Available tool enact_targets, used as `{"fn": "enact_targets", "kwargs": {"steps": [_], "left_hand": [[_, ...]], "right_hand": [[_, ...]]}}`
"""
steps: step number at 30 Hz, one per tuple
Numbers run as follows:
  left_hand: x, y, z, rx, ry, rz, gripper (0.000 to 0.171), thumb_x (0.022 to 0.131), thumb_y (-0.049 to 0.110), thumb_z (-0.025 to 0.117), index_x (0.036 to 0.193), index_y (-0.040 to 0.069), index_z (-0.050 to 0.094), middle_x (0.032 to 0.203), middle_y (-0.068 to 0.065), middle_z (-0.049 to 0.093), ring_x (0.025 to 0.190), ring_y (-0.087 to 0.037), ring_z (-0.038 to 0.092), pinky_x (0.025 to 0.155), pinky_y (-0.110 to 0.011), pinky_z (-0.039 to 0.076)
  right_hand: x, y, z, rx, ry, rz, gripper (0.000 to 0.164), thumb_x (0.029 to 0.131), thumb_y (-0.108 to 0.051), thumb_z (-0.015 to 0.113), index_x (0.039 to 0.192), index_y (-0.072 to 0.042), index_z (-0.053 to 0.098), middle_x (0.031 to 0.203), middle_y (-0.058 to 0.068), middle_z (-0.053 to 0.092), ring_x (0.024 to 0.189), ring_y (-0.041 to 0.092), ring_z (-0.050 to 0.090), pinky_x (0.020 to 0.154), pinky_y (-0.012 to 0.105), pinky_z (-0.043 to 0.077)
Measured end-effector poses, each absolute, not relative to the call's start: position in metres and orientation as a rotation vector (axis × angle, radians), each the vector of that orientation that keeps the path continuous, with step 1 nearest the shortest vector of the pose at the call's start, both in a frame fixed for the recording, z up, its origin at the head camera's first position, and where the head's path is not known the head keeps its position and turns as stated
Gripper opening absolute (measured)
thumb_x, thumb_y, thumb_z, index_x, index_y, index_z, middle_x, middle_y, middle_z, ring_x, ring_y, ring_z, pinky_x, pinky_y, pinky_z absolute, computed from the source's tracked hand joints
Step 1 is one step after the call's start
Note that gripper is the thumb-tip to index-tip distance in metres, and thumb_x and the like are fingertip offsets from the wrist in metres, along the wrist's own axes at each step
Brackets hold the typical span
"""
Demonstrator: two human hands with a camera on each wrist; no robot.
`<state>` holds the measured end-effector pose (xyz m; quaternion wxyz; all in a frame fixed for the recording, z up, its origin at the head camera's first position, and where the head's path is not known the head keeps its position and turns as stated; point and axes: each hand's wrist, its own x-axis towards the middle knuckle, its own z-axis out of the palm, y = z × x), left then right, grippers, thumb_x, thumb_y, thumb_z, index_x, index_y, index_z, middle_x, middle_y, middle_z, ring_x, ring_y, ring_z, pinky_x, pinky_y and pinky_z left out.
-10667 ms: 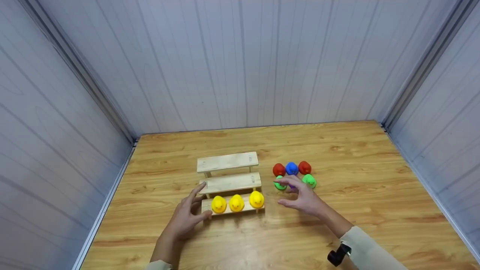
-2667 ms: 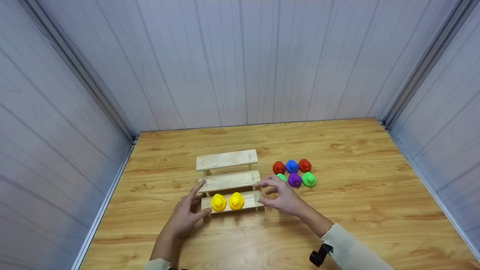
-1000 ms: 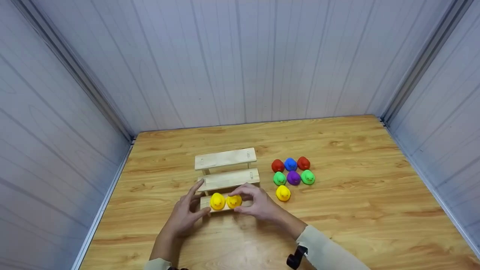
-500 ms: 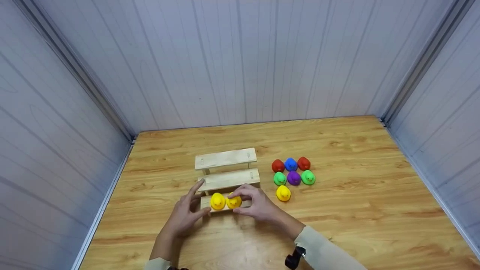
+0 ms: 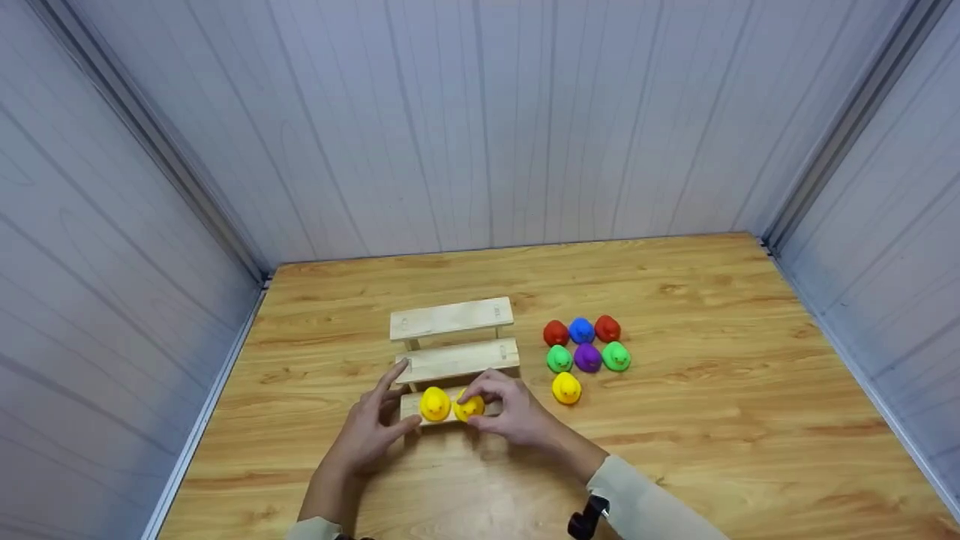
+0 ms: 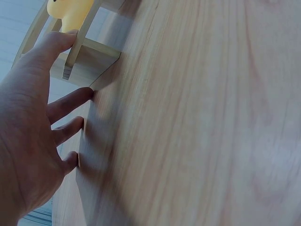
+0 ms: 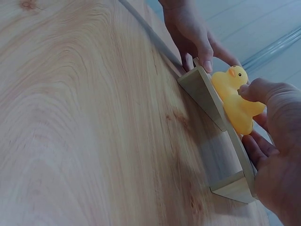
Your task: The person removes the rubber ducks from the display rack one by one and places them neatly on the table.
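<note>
A three-step wooden stand [image 5: 457, 362] bears two yellow rubber ducks on its lowest step. My left hand [image 5: 367, 427] holds the stand's left end, thumb at the lowest step's front edge and index fingertip on the middle step. In the left wrist view its other fingertips [image 6: 77, 157] rest at the table surface. Beside the left hand sits one duck [image 5: 435, 405]. My right hand [image 5: 517, 412] pinches the other duck [image 7: 235, 106] between thumb and fingers; the fingers partly cover it in the head view.
Right of the stand, a yellow duck [image 5: 567, 388] stands on the table. Behind it are a green duck [image 5: 559, 358], a purple duck [image 5: 588, 358], another green duck [image 5: 616, 356], then two red ones flanking a blue duck [image 5: 582, 330]. Ribbed pale walls [image 5: 487, 127] enclose the table.
Three yellow ducks stood on the lowest step at first; the rightmost is now on the table. My right hand has moved left and taken hold of the middle one. The left hand stays.
</note>
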<state>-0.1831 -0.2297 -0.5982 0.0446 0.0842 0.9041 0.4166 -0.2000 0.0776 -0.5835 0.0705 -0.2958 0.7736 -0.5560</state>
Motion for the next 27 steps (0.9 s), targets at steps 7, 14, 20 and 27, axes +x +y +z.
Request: {"fn": "enact_targets", "kwargs": {"steps": [7, 14, 20, 27], "left_hand": [[-0.184, -0.231, -0.598, 0.234, 2.759, 1.253, 0.091, 0.101, 0.046, 0.085, 0.177, 0.039, 0.034, 0.155, -0.022, 0.071, 0.151, -0.049, 0.058, 0.128, -0.083, 0.033], [-0.185, -0.231, -0.598, 0.245, 2.757, 1.263, 0.091, 0.101, 0.045, 0.085, 0.177, 0.038, 0.035, 0.155, -0.022, 0.071, 0.150, -0.049, 0.057, 0.128, -0.083, 0.032], [-0.185, -0.232, -0.599, 0.261, 2.767, 1.276, 0.091, 0.100, 0.043, 0.086, 0.176, 0.037, 0.036, 0.154, -0.023, 0.071, 0.149, -0.049, 0.060, 0.128, -0.081, 0.034], [-0.184, -0.232, -0.600, 0.272, 2.759, 1.281, 0.091, 0.101, 0.043, 0.086, 0.176, 0.037, 0.036, 0.157, -0.023, 0.069, 0.150, -0.048, 0.059, 0.128, -0.082, 0.034]], "right_hand": [[-0.199, 0.077, -0.584, -0.885, 2.318, -1.685, 0.022, 0.098, -0.010, 0.086, 0.120, -0.007, 0.082, 0.123, 0.017, 0.073, 0.111, 0.005, 0.065, 0.102, 0.027, 0.061], [-0.201, 0.079, -0.581, -0.875, 2.320, -1.667, 0.022, 0.099, -0.011, 0.085, 0.121, -0.008, 0.082, 0.124, 0.016, 0.074, 0.111, 0.006, 0.065, 0.101, 0.026, 0.060], [-0.202, 0.081, -0.577, -0.878, 2.328, -1.677, 0.023, 0.098, -0.010, 0.086, 0.121, -0.009, 0.083, 0.124, 0.016, 0.075, 0.111, 0.011, 0.065, 0.100, 0.028, 0.058], [-0.200, 0.088, -0.577, -0.896, 2.335, -1.696, 0.023, 0.098, -0.010, 0.087, 0.121, -0.008, 0.083, 0.122, 0.016, 0.075, 0.111, 0.015, 0.067, 0.099, 0.028, 0.058]]}}
